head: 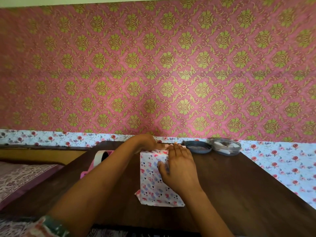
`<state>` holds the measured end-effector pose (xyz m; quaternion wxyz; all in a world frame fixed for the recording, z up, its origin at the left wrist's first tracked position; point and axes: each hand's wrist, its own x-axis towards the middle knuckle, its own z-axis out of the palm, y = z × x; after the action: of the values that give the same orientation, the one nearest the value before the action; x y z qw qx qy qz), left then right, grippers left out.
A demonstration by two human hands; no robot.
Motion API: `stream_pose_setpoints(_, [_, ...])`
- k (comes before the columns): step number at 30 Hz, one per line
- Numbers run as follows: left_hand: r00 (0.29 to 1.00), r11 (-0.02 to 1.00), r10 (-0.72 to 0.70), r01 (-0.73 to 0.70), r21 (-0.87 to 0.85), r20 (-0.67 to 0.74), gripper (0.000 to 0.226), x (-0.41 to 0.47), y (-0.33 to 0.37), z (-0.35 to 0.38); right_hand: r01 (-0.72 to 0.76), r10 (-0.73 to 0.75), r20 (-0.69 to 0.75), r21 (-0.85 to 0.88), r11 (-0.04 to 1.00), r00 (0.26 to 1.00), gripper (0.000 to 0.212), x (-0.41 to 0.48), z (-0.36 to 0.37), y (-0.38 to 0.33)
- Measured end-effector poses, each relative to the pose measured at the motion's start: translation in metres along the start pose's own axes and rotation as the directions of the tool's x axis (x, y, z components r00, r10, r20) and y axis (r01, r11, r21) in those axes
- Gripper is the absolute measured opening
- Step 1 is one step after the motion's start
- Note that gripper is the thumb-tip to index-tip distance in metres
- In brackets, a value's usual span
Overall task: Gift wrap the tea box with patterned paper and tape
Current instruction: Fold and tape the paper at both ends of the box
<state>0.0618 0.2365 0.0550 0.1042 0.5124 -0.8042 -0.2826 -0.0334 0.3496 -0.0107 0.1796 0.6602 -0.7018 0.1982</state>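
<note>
The tea box (pixel 152 178) lies on the dark wooden table (pixel 239 185), covered in white paper with red and blue hearts. Loose paper sticks out at its near end. My right hand (pixel 179 166) lies flat on the box's top right side, fingers straight and reaching to the far end, thumb pressing the paper. My left hand (pixel 147 142) is at the far end of the box with fingers curled over the paper fold there; its fingertips are partly hidden. A tape roll in a pink dispenser (pixel 100 159) stands left of my left forearm.
Two round clear plastic containers (pixel 198 146) (pixel 226 146) sit at the table's far edge to the right of the box. A floral-papered wall strip runs behind and to the right. A bed with patterned cloth (pixel 20 178) lies left of the table.
</note>
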Motion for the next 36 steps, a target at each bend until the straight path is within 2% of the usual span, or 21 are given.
stream_pose_setpoints(5, [0.998,0.993,-0.029,0.023,-0.117,-0.051,0.06,0.002,-0.001,-0.006,-0.011,0.011,0.006,0.001,1.0,1.0,0.082,0.001,0.0,0.0])
stream_pose_setpoints(7, [0.997,0.983,-0.019,0.005,-0.182,-0.076,0.056,-0.002,-0.007,-0.01,-0.009,0.009,-0.055,-0.003,1.0,0.998,0.08,0.0,0.006,0.001])
stream_pose_setpoints(9, [0.998,0.978,0.019,-0.03,-0.206,-0.055,0.055,-0.01,-0.017,-0.011,-0.015,0.014,-0.108,-0.001,1.0,0.994,0.076,0.0,0.009,0.0])
stream_pose_setpoints(12, [0.994,0.973,0.107,-0.11,-0.204,-0.026,0.043,-0.019,-0.025,-0.01,-0.008,0.009,-0.086,0.009,1.0,0.996,0.078,0.002,0.006,0.0])
stream_pose_setpoints(17, [0.987,0.927,0.017,-0.074,-0.368,-0.158,0.028,-0.016,-0.022,-0.005,0.007,-0.007,0.01,-0.007,1.0,1.0,0.073,0.002,-0.002,0.003])
stream_pose_setpoints(22, [0.948,0.87,0.09,-0.224,-0.44,-0.305,0.02,-0.022,-0.028,-0.003,0.008,-0.008,0.031,-0.014,1.0,0.999,0.069,0.003,-0.002,0.005])
stream_pose_setpoints(25, [0.96,0.88,0.148,-0.237,-0.411,-0.236,0.012,-0.028,-0.03,-0.001,0.0,0.0,0.03,-0.008,1.0,1.0,0.073,0.004,-0.002,0.003])
stream_pose_setpoints(27, [0.969,0.913,0.151,-0.212,-0.349,-0.194,0.018,-0.029,-0.029,0.002,-0.014,0.014,0.021,-0.005,1.0,1.0,0.078,0.005,-0.001,0.004])
stream_pose_setpoints(32, [0.971,0.903,0.123,-0.196,-0.383,-0.205,0.021,-0.028,-0.025,0.004,-0.012,0.011,0.035,0.022,1.0,0.999,0.068,0.009,-0.006,0.007])
stream_pose_setpoints(36, [0.971,0.893,0.097,-0.182,-0.41,-0.22,0.023,-0.03,-0.025,0.005,-0.082,0.077,0.034,0.18,0.98,0.996,0.069,0.015,-0.017,0.029])
